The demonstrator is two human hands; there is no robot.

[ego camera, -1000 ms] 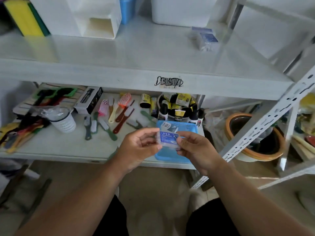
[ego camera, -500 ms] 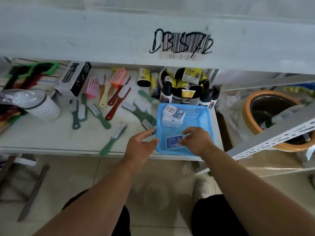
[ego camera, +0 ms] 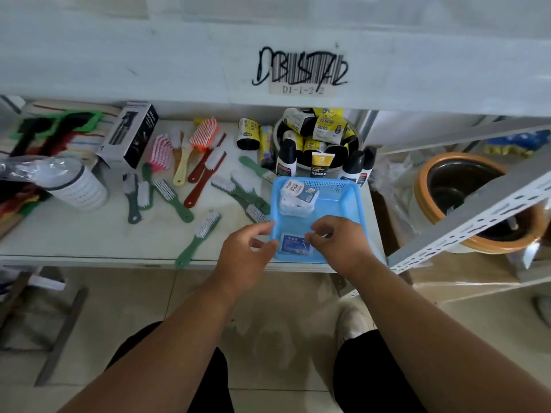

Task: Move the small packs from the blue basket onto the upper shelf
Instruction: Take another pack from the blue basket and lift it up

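Note:
The blue basket (ego camera: 354,201) stands at the front right of the lower shelf. A small flat pack with a blue label (ego camera: 293,245) lies in its near end. My right hand (ego camera: 340,242) hovers over it with curled fingers, and its fingertips pinch the pack's right edge. My left hand (ego camera: 247,254) is relaxed at the basket's front left corner, with a finger at the rim, and it holds nothing. A stack of white small packs (ego camera: 298,198) sits in the basket's back left. Only the front edge of the upper shelf (ego camera: 179,58) shows, with a barcode label.
Several brushes (ego camera: 167,192) lie spread on the lower shelf left of the basket. A bowl of bottles and rolls (ego camera: 319,138) stands right behind it. A white cup (ego camera: 77,186) and a black box (ego camera: 131,135) are at the left. A slanted perforated rail (ego camera: 465,222) and a pot (ego camera: 477,201) are at the right.
A second ago both hands held the blue-labelled pack up above the basket. It now lies in the basket, my left hand has let go, and the view has dropped below the upper shelf.

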